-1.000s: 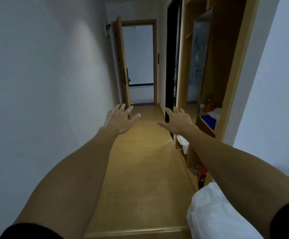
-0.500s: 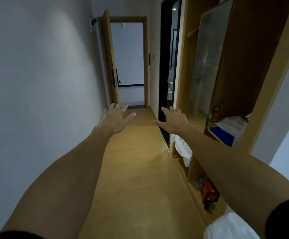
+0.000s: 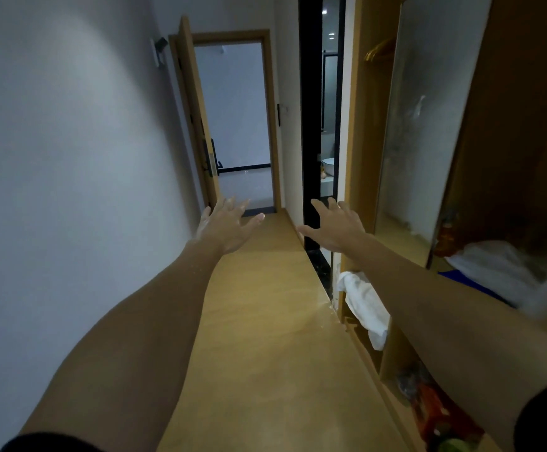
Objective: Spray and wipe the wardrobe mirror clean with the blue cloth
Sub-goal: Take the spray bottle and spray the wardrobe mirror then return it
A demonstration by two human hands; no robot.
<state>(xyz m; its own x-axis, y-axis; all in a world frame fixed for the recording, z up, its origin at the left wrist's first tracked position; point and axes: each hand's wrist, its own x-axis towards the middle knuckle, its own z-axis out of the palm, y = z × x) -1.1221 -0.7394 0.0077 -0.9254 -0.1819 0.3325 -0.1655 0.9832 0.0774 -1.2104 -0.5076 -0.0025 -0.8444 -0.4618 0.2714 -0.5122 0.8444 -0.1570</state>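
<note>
Both arms stretched forward over wooden floor [image 3: 265,337], black sleeves at bottom edge. Left hand [image 3: 225,226] fingers spread, holding nothing. Right hand [image 3: 335,226] fingers spread, holding nothing, just left of wardrobe [image 3: 360,158]. White towel [image 3: 365,305] hanging from lower wardrobe shelf. Blue cloth [image 3: 468,282] on wardrobe shelf at right, partly behind right forearm, beside white bundle [image 3: 497,269]. Wardrobe mirror [image 3: 428,125] above shelf, smudged, streaky. Open door [image 3: 197,119] at far end.

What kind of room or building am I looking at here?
Probably the entry passage of a hotel room or small flat: a built-in wooden wardrobe with a tall mirror, a dark doorway showing a washbasin, and an open wooden door at the far end.
</note>
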